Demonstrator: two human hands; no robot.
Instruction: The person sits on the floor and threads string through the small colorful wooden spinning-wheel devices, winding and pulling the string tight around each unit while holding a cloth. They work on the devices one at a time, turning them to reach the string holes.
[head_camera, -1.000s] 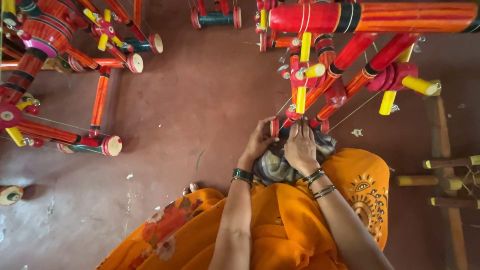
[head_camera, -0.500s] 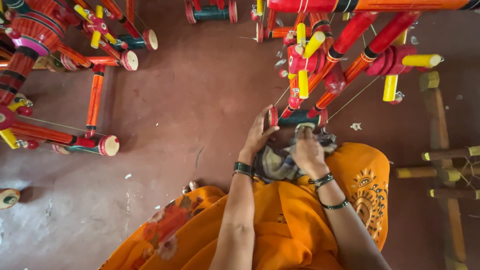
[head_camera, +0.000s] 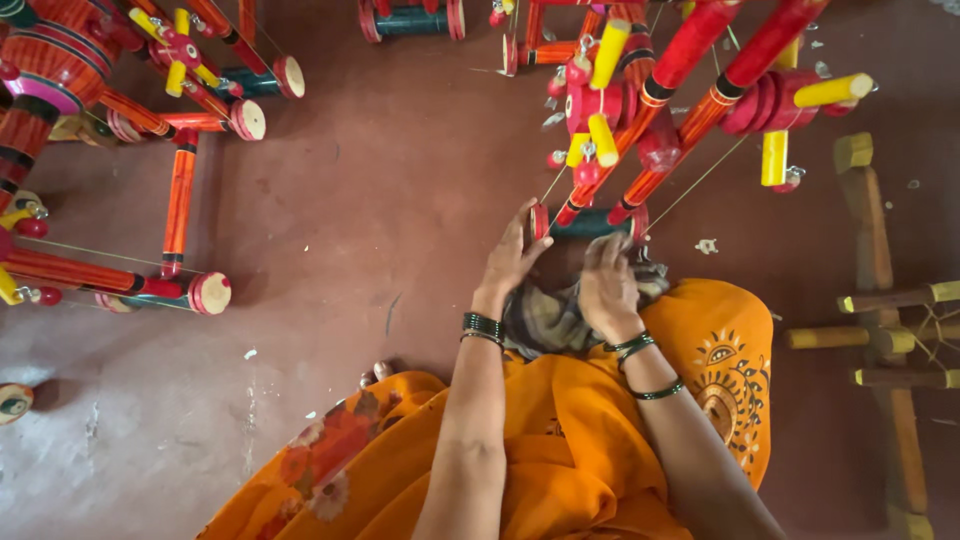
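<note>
- Head view: I see the red and yellow wooden toy frame (head_camera: 690, 90) slanting over the floor.
- Checked cloth (head_camera: 548, 318) bunches just below the frame's wheel axle (head_camera: 590, 222).
- Left hand (head_camera: 512, 262) steadies the wheel, fingers open.
- Right hand (head_camera: 606, 290) presses the cloth; wiping seems underway, calling for firm rubbing.

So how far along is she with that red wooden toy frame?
Done: several painted frames stand finished on the floor. In hand: the left hand steadies a wheel while the right hand rests by a checked cloth under the dark axle. Left: unpainted wooden frame.
</note>
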